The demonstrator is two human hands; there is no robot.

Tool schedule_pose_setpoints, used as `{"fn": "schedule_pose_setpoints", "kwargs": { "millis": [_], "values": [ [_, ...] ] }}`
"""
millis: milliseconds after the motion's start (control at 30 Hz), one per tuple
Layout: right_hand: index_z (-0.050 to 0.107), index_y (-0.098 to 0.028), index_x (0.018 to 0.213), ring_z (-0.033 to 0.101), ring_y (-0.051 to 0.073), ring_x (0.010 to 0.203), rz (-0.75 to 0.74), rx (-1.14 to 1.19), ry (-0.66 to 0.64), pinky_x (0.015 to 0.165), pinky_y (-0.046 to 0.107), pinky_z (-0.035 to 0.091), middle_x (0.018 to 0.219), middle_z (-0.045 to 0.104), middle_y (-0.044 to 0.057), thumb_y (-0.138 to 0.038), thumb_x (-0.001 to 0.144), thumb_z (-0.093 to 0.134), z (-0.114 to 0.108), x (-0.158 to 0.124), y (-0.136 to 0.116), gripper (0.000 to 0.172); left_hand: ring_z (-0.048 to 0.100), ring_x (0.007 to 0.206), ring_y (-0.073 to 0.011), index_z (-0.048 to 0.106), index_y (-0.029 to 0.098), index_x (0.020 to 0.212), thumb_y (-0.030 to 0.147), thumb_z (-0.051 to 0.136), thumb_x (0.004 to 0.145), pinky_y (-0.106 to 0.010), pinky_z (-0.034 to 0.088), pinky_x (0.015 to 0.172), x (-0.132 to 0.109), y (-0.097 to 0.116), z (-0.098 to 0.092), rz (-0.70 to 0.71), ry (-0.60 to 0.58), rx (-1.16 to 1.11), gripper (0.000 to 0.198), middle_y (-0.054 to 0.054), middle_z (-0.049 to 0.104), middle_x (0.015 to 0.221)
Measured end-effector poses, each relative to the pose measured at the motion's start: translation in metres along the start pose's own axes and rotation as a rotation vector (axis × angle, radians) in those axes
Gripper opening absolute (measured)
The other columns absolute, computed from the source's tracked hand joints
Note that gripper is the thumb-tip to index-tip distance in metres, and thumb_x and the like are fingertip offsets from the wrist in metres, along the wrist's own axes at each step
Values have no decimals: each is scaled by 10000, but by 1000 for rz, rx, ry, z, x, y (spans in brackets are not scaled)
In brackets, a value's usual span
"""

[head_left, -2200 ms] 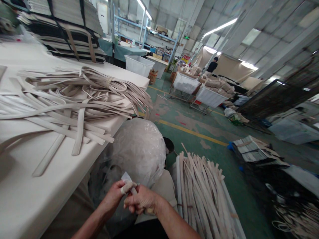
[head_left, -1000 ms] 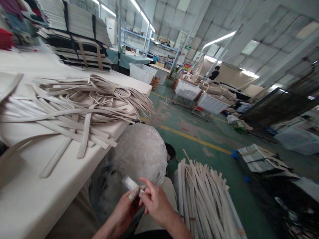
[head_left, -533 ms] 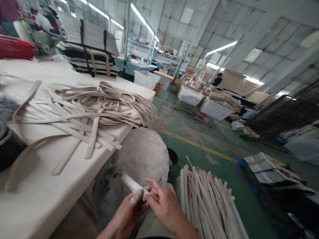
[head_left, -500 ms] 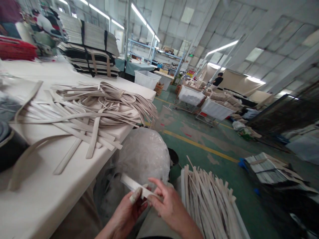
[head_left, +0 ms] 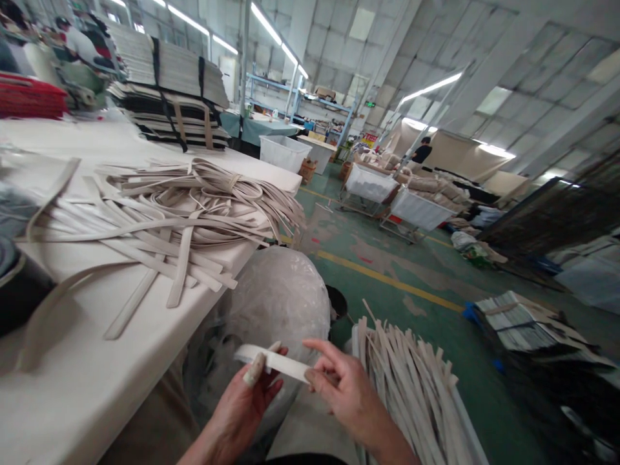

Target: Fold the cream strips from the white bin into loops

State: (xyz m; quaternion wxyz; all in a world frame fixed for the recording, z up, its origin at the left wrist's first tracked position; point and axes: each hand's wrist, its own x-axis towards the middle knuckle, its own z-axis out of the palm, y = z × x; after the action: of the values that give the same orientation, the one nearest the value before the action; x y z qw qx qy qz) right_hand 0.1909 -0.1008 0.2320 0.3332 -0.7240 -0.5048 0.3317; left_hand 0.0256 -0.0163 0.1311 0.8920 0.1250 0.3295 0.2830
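A cream fabric strap runs between both hands, low in the middle of the head view. My left hand is closed on it, with a pale covering on the thumb pressed over the strap. My right hand pinches the strap's right end between thumb and fingers, the index finger stretched out above. To the left, a tangled bundle of beige straps lies on the white table. Right of my right hand, many similar straps stand packed in a white bin.
A large clear plastic bag bulges beside the table edge, just beyond my hands. Tied fabric stacks stand at the table's far end. Another bound stack sits at the right. White carts and a person are farther back on the green floor.
My right hand has moved right, away from my left, and more of the strap now shows between them. The strap lies flatter. The view has shifted slightly.
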Motion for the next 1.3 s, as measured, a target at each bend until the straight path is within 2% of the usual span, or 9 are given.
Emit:
{"fn": "schedule_pose_setpoints", "kwargs": {
  "millis": [133, 333, 500, 600, 800, 967, 1033, 1133, 1300],
  "values": [
    [686, -233, 1255, 592, 140, 611, -7, -50, 64, 630, 254, 449, 699, 666, -9, -320, 918, 586, -15, -7, -7, 361, 671, 1110, -236, 769, 178, 1153, 421, 878, 738, -261, 590, 815, -1, 4, 4, -17, -2, -19, 494, -128, 657, 1379],
    [688, -249, 1254, 642, 146, 698, -86, -113, 51, 684, 250, 449, 768, 705, -2, -207, 902, 577, 29, 16, -5, 372, 672, 1131, -315, 792, 114, 999, 522, 864, 722, -326, 574, 891, -7, -16, 10, 5, -142, 40, 499, -193, 717, 1241],
    [666, -244, 1269, 555, 110, 535, 23, 44, 4, 523, 214, 415, 711, 667, -34, -307, 921, 597, 4, 5, 2, 360, 665, 1147, -247, 760, 161, 1143, 431, 826, 796, -270, 581, 835, -4, 12, 5, 68, 5, 46, 445, -139, 654, 1381],
    [684, -259, 1240, 564, 110, 554, 25, 5, 25, 531, 211, 413, 703, 658, -38, -275, 922, 585, -2, 1, -1, 333, 655, 1173, -257, 753, 170, 1159, 435, 815, 809, -278, 582, 840, -2, 10, 2, 42, 0, 34, 443, -134, 638, 1404],
    [714, -249, 1211, 643, 150, 697, -88, -113, 32, 685, 258, 454, 755, 695, -10, -181, 887, 598, 37, 14, -6, 352, 661, 1168, -353, 773, 95, 958, 555, 821, 760, -375, 551, 956, -3, -19, 0, -1, -143, 72, 503, -202, 743, 1160],
    [751, -244, 1090, 571, 124, 590, 31, 185, -186, 535, 210, 432, 749, 676, -18, -272, 850, 674, 14, -2, -2, 253, 653, 1205, -306, 735, 133, 1173, 435, 749, 871, -347, 581, 897, 0, 8, 0, 20, 13, 17, 427, -170, 687, 1327],
    [768, -236, 1004, 598, 137, 658, -45, 204, -196, 598, 220, 457, 786, 687, -7, -325, 794, 767, -5, -11, -3, 228, 670, 1185, -272, 719, 129, 1199, 339, 623, 971, -338, 591, 882, 1, 19, 0, 14, 79, -25, 324, -159, 678, 1347],
    [753, -251, 1090, 659, 190, 863, -260, 259, -275, 782, 266, 490, 965, 728, 32, -499, 715, 856, -25, -20, -9, 461, 703, 1123, -241, 692, 110, 1229, 267, 509, 1029, -322, 602, 840, 2, 25, 0, -17, 109, -60, 313, -162, 690, 1327],
    [661, -309, 1283, 679, 225, 984, -446, 441, -263, 879, 311, 511, 1106, 723, 58, -599, 748, 812, -21, -23, -6, 628, 740, 996, -200, 620, 110, 1330, 258, 478, 1047, -304, 609, 784, 5, 25, -3, -48, 93, -99, 350, -158, 703, 1307]
  ]
}}
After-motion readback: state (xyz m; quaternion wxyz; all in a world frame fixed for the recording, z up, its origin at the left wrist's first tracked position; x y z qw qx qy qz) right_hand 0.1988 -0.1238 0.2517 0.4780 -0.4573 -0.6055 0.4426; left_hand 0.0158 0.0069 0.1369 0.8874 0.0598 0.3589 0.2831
